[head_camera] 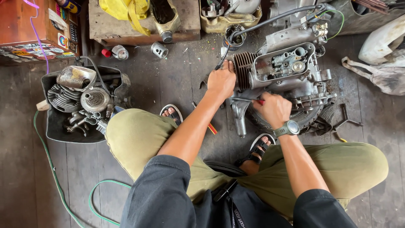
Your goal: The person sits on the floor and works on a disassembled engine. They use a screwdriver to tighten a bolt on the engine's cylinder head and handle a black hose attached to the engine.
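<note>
Repair workshop, stripped engine [291,71] on plank floor [177,80], tray of engine parts [80,103]

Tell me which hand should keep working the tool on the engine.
Probably the right hand: it grips the red-handled tool against the engine. The left hand rests on the finned cylinder, bracing it.

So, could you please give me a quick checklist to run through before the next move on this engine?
1. Left hand braces the finned cylinder: ok, it rests against the fins.
2. Right hand grips the red-handled tool: ok, fist closed round it.
3. Tool tip seated on its fastener: cannot tell, the tip is hidden by the left hand.
4. Engine steady on the floor: cannot tell.
5. Feet away from the work: not ok, the sandalled right foot lies close under the engine.
6. Spare parts contained: ok, in the black tray.
</note>
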